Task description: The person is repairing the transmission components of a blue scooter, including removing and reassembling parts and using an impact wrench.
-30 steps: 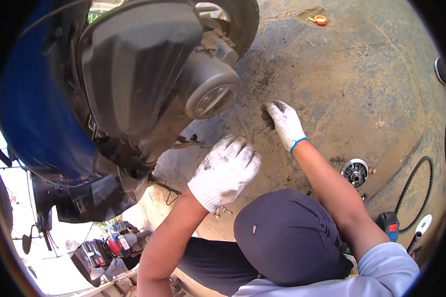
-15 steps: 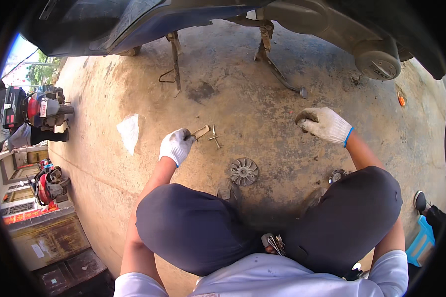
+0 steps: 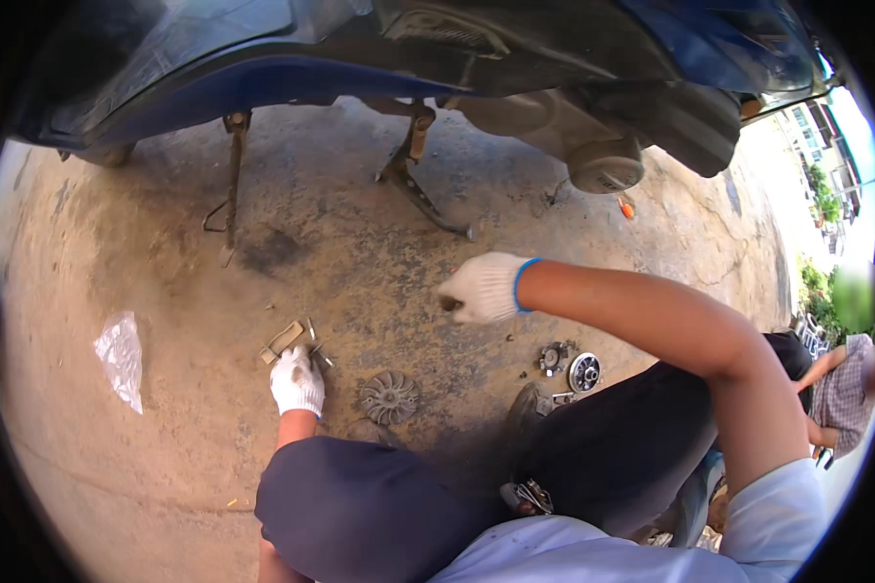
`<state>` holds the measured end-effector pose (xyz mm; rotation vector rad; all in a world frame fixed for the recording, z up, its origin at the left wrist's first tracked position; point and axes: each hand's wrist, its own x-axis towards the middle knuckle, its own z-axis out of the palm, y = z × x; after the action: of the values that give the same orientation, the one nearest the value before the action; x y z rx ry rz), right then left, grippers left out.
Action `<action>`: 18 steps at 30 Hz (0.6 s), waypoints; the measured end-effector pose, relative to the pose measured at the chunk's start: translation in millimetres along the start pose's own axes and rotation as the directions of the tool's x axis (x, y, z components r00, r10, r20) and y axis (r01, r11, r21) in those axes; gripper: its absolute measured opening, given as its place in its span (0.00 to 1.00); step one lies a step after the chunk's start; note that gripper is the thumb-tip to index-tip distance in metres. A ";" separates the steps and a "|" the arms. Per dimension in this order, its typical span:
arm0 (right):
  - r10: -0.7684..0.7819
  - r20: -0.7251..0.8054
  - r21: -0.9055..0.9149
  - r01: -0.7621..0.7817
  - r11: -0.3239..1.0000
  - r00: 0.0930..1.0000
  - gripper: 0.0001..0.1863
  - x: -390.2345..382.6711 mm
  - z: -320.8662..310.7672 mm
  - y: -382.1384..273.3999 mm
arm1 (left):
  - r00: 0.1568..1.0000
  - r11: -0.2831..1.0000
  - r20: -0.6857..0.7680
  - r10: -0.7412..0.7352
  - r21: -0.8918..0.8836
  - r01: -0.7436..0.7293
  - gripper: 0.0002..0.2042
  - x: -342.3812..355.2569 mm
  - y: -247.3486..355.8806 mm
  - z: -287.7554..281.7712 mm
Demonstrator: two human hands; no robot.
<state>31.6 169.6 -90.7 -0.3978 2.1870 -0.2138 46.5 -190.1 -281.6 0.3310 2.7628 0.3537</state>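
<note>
So, the left hand (image 3: 297,381), in a white knit glove, is down at a flat tan bracket (image 3: 284,336) and thin metal bolts (image 3: 311,328) on the blotchy floor (image 3: 185,457); can't tell if its fingers are clamped. Right hand's (image 3: 486,289) up with fingers curled, grip hidden. Finned metal fan (image 3: 389,397) and crinkly plastic (image 3: 121,361) nearby. Scooter cover's (image 3: 607,169) round, its marking too small to read.

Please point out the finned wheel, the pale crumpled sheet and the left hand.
Finned wheel (image 3: 389,397): head view, at its centre.
Pale crumpled sheet (image 3: 121,362): head view, on its middle.
Left hand (image 3: 297,385): head view, back of the glove.
</note>
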 end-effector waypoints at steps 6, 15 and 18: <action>0.092 -0.454 0.141 -0.031 0.990 0.886 0.16 176.7 112.3 -128.7 | 0.984 0.978 -0.175 -0.043 -0.208 0.006 0.07 -24.7 -32.3 18.0; 0.135 -0.617 0.050 -0.132 0.990 0.775 0.12 210.4 132.8 -158.3 | 0.936 0.836 -0.221 -0.273 -0.536 0.117 0.13 -57.4 -62.6 -10.8; 0.064 -0.648 -0.049 -0.126 0.991 0.759 0.13 207.0 137.9 -151.2 | 0.939 0.767 -0.223 -0.263 -0.638 0.063 0.14 -44.5 -53.4 -23.6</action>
<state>56.4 -47.1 -283.5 -0.2808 2.9073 -0.2183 69.0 -257.1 -261.9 -0.1558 2.7148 1.3289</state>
